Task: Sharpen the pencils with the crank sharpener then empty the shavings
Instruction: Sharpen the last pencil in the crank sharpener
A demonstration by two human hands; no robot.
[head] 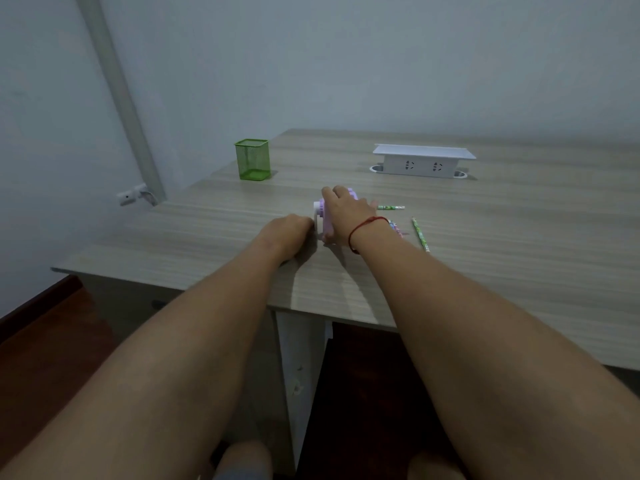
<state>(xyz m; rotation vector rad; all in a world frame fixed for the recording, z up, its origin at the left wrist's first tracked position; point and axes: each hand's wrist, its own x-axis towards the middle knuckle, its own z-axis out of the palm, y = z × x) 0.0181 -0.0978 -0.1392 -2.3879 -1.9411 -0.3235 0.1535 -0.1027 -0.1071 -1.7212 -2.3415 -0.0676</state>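
A small pink and white crank sharpener (pixel 321 218) stands near the middle of the wooden table (pixel 485 244). My right hand (pixel 346 211) lies over its top and holds it down. My left hand (pixel 289 233) is curled at its left side, right against the white crank end; what the fingers grip is hidden. Three patterned pencils lie to the right: a green one (pixel 391 207) just past my fingers, a pink one (pixel 395 229) partly under my wrist, and another green one (pixel 420 233) farther right.
A green mesh pencil cup (pixel 252 159) stands at the back left of the table. A white socket box (pixel 422 161) rises from the table at the back right. The table's left and front edges are close to my arms.
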